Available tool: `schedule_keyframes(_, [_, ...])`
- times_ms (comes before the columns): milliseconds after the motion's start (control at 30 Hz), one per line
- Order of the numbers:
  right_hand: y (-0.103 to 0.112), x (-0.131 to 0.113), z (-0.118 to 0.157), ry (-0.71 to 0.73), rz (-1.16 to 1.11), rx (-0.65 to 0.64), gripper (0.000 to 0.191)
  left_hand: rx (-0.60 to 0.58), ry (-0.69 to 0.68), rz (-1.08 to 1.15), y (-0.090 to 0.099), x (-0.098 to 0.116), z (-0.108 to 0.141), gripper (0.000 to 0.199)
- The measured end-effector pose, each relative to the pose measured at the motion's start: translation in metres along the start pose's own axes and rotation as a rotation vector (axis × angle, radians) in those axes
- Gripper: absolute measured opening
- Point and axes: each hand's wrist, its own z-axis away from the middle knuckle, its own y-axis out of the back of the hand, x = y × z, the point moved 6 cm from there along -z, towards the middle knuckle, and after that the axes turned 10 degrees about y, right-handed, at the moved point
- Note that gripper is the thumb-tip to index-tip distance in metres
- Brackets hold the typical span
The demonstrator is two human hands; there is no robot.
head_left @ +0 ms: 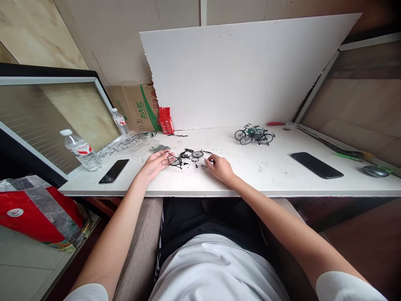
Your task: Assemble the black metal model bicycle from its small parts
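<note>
- Well left of the red box, and nearer me, I see a clear water bottle [83, 152] with a white cap; beside it, a dark phone [114, 171] lies flat.
- Left of the red box, a second bottle [119, 121] stands near a brown carton [133, 104], which sits just beside the box.
- Nearer me than the red box and slightly left is the left hand [158, 162], palm partly upward, fingers narrowed on the edge of a dark model part.
- The red box [166, 121] is my landmark, at the back of the white table [181, 184].
- Nearer me than the red box and slightly right is that model part [176, 162], a thin bicycle piece with a spoked wheel. I judge it light, stiff and fragile; I would grip the thicker frame or hub, sparing the spokes.
- Further right of the red box lie small dark pieces and a loose wheel [197, 154], probably easy to flick away; I would pinch its rim gently.
- Beyond those, the right hand [219, 167] has thumb and forefinger close together; I cannot tell whether they hold anything.
- Well right of the red box stand model bicycles [255, 135], close together.
- Farthest right of it are a black phone [316, 165] and a mouse [375, 171].
</note>
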Motion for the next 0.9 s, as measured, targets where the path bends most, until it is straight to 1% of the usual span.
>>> schedule_keyframes(167, [0.022,0.020,-0.007,-0.032,0.018,0.079,0.047,0.017,-0.031,0.050,-0.006,0.006,0.005,0.032])
schedule_keyframes(200, [0.025,0.025,-0.009,-0.018,0.027,0.093,0.048,0.010,-0.035,0.042,-0.009,0.007,0.006,0.033])
schedule_keyframes(267, [0.025,0.033,-0.012,0.057,0.064,0.105,0.044,-0.016,-0.049,0.021,-0.015,0.008,0.009,0.035])
schedule_keyframes(333, [0.019,0.039,-0.014,0.142,0.076,0.062,0.040,-0.048,-0.065,-0.009,-0.023,0.009,0.012,0.037])
schedule_keyframes(400, [0.009,0.041,-0.015,0.215,0.039,-0.011,0.039,-0.070,-0.073,-0.035,-0.032,0.009,0.015,0.039])
schedule_keyframes(533, [-0.003,0.037,-0.014,0.325,-0.026,-0.135,0.043,-0.096,-0.082,-0.089,-0.051,0.010,0.023,0.041])
schedule_keyframes(667, [-0.007,0.039,-0.016,0.282,-0.060,-0.215,0.048,-0.130,-0.103,-0.179,-0.070,0.012,0.034,0.043])
schedule_keyframes(767, [-0.006,0.042,-0.017,0.255,-0.040,-0.183,0.047,-0.162,-0.138,-0.256,-0.083,0.013,0.043,0.045])
schedule_keyframes(900, [-0.004,0.043,-0.017,0.235,0.102,-0.121,0.039,-0.163,-0.202,-0.327,-0.096,0.019,0.053,0.046])
